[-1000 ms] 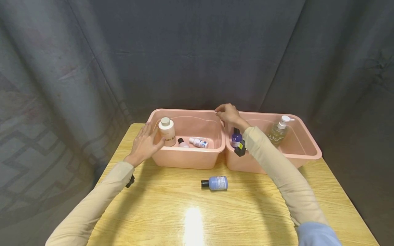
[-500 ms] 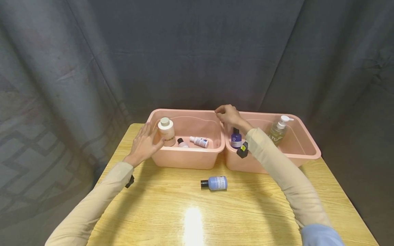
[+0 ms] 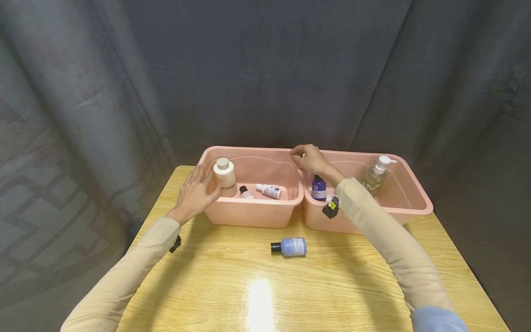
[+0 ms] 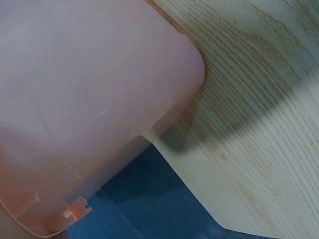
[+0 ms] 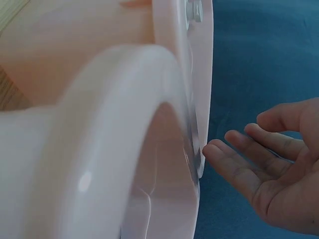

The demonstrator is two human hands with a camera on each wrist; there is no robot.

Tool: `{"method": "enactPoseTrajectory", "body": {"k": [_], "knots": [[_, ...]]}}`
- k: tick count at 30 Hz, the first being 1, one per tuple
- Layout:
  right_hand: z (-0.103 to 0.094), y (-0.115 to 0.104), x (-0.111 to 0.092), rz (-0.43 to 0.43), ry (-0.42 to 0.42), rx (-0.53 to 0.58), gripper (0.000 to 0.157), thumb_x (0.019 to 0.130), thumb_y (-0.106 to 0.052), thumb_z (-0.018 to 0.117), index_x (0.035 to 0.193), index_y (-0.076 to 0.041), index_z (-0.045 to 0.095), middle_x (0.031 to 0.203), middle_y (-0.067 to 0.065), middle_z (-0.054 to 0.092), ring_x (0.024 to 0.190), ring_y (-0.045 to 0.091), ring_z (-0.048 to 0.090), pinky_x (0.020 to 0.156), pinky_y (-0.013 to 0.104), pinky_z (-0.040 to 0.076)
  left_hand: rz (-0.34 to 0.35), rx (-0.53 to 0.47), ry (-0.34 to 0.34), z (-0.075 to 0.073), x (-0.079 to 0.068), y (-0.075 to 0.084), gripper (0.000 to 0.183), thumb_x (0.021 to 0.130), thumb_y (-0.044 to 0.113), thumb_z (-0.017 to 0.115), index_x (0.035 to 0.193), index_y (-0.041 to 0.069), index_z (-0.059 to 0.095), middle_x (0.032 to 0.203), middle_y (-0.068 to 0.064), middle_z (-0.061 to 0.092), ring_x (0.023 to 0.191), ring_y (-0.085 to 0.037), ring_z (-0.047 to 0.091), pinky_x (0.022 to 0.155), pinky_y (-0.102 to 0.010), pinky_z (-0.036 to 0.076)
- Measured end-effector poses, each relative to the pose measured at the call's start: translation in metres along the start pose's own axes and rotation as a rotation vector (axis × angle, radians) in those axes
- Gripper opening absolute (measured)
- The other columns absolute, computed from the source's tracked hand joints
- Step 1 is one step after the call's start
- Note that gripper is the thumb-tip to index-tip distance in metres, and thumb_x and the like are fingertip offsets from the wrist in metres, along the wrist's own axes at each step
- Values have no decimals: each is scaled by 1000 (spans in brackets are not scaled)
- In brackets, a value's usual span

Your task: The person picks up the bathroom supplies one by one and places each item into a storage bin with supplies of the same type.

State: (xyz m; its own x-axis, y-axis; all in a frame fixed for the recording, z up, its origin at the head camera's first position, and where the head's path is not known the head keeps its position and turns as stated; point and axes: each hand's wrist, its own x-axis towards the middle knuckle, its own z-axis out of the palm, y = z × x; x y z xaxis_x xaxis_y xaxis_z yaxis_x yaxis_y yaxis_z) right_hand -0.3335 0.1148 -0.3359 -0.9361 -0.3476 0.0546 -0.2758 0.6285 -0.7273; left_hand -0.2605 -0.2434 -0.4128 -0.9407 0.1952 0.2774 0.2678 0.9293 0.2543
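Note:
In the head view my left hand (image 3: 194, 196) rests with extended fingers against the left end of the left pink bin (image 3: 249, 213). The left wrist view shows that bin's outer wall (image 4: 104, 84). My right hand (image 3: 310, 159) is over the back corner where the left and right pink bins (image 3: 406, 211) meet. In the right wrist view, its loosely bent fingers (image 5: 234, 172) hold nothing and lie close to the rim (image 5: 192, 144); contact cannot be made out. The left bin contains an upright white bottle (image 3: 225, 179), a small black-capped bottle (image 3: 246, 192) and a small white bottle (image 3: 269, 191).
A purple bottle (image 3: 319, 188) and a clear pump bottle (image 3: 374, 176) stand in the right bin, partly behind the right arm. On the wooden table (image 3: 207, 286) lies a blue bottle with black cap (image 3: 289, 247). A dark curtain (image 3: 265, 83) hangs behind.
My right hand has dropped slightly towards the front, and its wrist has shifted a little right. The left hand stays in place, and the bins have hardly moved.

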Motion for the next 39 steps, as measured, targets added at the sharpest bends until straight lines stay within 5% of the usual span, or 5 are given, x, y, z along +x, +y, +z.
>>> {"method": "enactPoseTrajectory", "body": {"k": [6, 20, 39], "knots": [[0, -3, -7, -60, 7, -30, 33, 101, -14, 56, 129, 3, 61, 120, 20, 63, 88, 29, 63, 68, 30, 51, -3, -8, -6, 0, 0, 1, 79, 96, 56, 43, 150, -2, 37, 158, -31, 16, 148, -40, 10, 120, -49, 10], [9, -3, -19, -196, 44, -55, 27, 98, -9, 58, 118, 6, 68, 114, 21, 68, 106, 34, 61, 92, 46, 49, -4, -5, -10, -1, 0, 2, 75, 97, 50, 48, 150, -2, 36, 157, -32, 16, 148, -41, 11, 120, -49, 10], [15, -5, -39, -273, 74, 19, 24, 96, -7, 61, 115, 4, 70, 108, 16, 71, 96, 31, 65, 85, 43, 54, 1, 3, -7, -2, -2, 0, 78, 97, 54, 42, 150, -2, 38, 158, -31, 15, 147, -42, 13, 120, -49, 10]]}}
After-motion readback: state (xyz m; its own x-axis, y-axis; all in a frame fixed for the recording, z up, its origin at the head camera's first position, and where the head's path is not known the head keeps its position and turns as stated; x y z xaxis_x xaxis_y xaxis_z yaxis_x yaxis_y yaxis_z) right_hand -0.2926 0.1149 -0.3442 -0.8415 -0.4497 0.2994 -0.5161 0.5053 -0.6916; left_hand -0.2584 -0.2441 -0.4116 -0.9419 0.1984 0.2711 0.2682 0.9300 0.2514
